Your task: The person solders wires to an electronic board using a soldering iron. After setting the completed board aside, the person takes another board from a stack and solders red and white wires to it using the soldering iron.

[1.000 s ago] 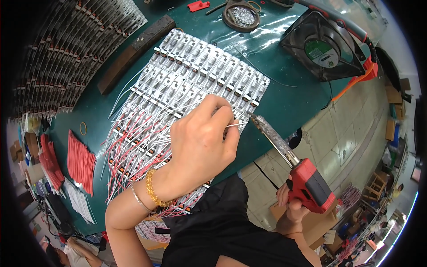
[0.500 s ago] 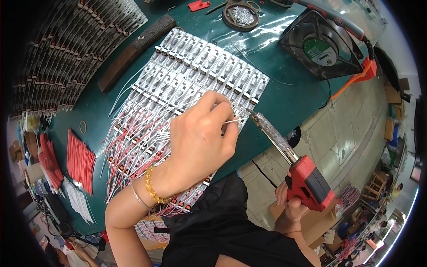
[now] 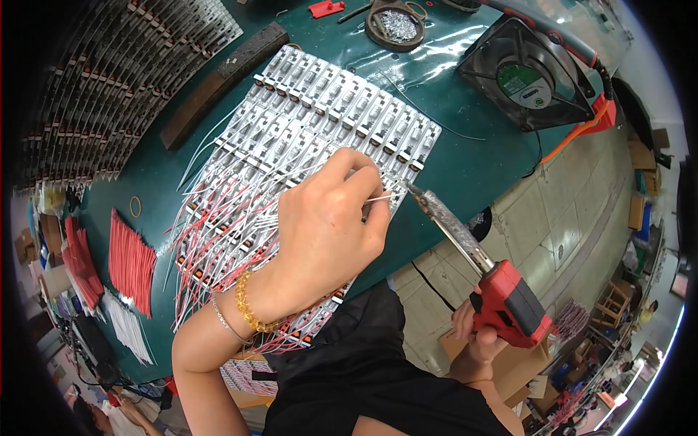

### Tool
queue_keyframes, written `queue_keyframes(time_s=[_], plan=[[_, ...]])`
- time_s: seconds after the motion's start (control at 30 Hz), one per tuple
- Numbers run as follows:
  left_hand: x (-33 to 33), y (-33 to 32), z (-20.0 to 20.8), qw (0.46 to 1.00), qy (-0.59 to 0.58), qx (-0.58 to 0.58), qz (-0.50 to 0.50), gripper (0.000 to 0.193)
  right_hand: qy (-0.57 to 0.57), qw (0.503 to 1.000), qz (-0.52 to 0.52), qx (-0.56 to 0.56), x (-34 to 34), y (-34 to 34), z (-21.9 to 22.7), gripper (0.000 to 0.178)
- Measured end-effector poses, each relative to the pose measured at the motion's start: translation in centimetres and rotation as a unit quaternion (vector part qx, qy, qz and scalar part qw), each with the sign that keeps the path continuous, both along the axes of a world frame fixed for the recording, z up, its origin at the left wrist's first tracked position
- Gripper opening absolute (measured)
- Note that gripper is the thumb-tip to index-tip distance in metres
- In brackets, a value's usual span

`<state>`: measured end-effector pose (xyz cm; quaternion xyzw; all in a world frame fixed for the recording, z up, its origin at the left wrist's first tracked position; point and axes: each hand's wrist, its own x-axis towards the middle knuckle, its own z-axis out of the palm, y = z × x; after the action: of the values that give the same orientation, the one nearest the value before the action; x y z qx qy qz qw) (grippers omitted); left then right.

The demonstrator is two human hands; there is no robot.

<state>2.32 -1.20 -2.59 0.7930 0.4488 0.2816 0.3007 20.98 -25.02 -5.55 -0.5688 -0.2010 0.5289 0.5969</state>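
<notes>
My left hand (image 3: 327,218) is over a slanted panel of small metal-and-clear modules (image 3: 338,98), set in close rows. Its thumb and forefinger pinch a thin white wire (image 3: 383,197), whose end points at the panel's right edge. In my right hand (image 3: 478,347) is a soldering gun (image 3: 515,304) with a red and black grip. Its dark tip sits just right of the wire's end, seemingly a little apart from it. Loose red and white wires (image 3: 218,240) trail over the panel's left half, partly hidden by my left wrist.
Bundles of red wires (image 3: 131,261) and white wires (image 3: 127,327) lie at the left of the green table (image 3: 465,163). A dark bar (image 3: 222,86) lies beyond the panel. At the back are a round dish of metallic bits (image 3: 395,26) and, further right, a black fan (image 3: 527,76).
The soldering gun has shifted slightly right and down, its tip drawing back from the wire's end. My left hand stays in place with the white wire.
</notes>
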Motion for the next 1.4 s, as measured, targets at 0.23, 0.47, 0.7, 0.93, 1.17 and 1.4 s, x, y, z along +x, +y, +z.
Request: queue_keyframes(time_s=[0.23, 0.47, 0.7, 0.93, 1.17, 1.4], plan=[[0.0, 0.1, -0.2, 1.000, -0.005, -0.010, 0.003, 0.005, -0.136, 0.986, 0.050, 0.079, -0.5, 3.3, 0.7, 0.090], [-0.1, 0.1, -0.1, 1.000, -0.008, -0.001, -0.014, 0.008, -0.135, 0.978, 0.013, 0.159, -0.7, 4.1, 0.8, 0.081], [-2.0, -0.6, 1.5, 0.987, 0.099, 0.116, -0.049, 0.014, -0.099, 0.966, 0.027, 0.236, -1.4, 6.2, 0.3, 0.076], [-18.5, -3.4, 5.9, 0.957, 0.182, 0.173, 0.148, 0.014, -0.051, 0.962, -0.032, 0.266, 0.4, 6.0, -2.4, 0.073], [-43.3, -14.0, 1.8, 0.764, 0.459, 0.058, 0.450, 0.017, -0.065, 0.978, 0.016, 0.199, -1.2, 7.7, 0.0, 0.074], [-36.2, -7.1, 1.8, 0.850, 0.293, 0.218, 0.380, 0.021, -0.088, 0.963, 0.023, 0.253, -1.1, 8.5, -0.8, 0.063]])
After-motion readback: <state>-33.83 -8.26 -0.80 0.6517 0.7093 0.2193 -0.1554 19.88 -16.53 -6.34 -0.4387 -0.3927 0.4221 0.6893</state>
